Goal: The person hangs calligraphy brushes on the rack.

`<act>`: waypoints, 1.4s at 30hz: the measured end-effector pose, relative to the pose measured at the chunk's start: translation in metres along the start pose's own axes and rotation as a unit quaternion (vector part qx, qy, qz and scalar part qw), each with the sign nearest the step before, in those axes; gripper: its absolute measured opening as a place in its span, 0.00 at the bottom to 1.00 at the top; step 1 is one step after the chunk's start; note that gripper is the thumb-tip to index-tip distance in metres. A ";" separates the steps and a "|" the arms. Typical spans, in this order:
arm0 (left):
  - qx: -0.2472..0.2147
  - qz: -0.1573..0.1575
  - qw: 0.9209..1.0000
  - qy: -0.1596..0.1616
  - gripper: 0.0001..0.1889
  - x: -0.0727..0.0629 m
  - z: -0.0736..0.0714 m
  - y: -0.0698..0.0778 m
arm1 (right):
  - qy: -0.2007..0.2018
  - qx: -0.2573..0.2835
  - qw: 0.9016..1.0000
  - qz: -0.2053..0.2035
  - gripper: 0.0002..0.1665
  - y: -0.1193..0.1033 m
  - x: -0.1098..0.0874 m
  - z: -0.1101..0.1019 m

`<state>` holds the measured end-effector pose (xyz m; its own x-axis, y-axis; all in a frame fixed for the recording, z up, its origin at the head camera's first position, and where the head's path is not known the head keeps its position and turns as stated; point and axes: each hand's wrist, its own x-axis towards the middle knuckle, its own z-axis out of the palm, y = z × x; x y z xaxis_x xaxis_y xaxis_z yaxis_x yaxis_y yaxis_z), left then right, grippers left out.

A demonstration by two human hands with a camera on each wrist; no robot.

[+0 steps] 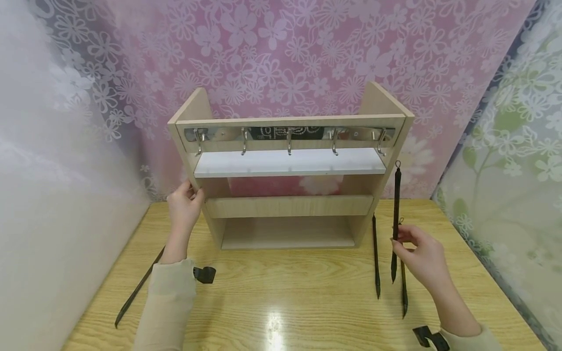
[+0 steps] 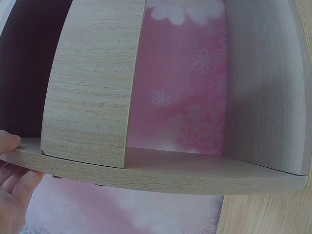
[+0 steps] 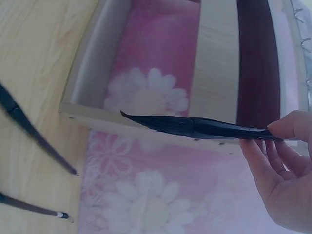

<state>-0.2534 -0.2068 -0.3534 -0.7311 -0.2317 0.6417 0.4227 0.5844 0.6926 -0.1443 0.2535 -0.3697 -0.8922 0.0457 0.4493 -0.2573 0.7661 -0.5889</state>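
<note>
A light wooden rack stands upright against the far side of the table. My left hand grips its left side panel at mid height, thumb on the front edge; the left wrist view has those fingers around the panel's edge. Off the rack's right side, my right hand pinches a dark calligraphy brush by its handle between thumb and fingers. The brush hangs upright, loop at the top, bristles down. In the right wrist view its pointed bristle tip overlaps the rack's side.
Five is not counted here: several metal hooks line the rack's top front bar, above a white shelf. Two more brushes lie right of the rack, one behind the held brush. Another brush lies at the left, near the wall.
</note>
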 end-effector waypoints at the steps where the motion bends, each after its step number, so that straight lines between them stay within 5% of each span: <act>1: 0.000 0.000 1.000 0.000 0.12 0.000 0.000 0.000 | 0.000 0.003 1.000 -0.003 0.13 -0.003 0.000 0.000; 18: -0.006 0.001 1.000 -0.001 0.10 0.001 -0.002 -0.001 | -0.021 0.034 0.999 -0.014 0.13 -0.025 0.016 0.004; 42: -0.009 0.012 1.000 0.001 0.09 0.000 0.001 -0.002 | -0.041 0.042 0.998 0.006 0.15 -0.022 0.022 0.008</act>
<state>-0.2549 -0.2071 -0.3547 -0.7200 -0.2199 0.6582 0.4488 0.5759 0.6833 -0.1615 0.2324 -0.3522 -0.9216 -0.0005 0.3882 -0.2738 0.7098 -0.6491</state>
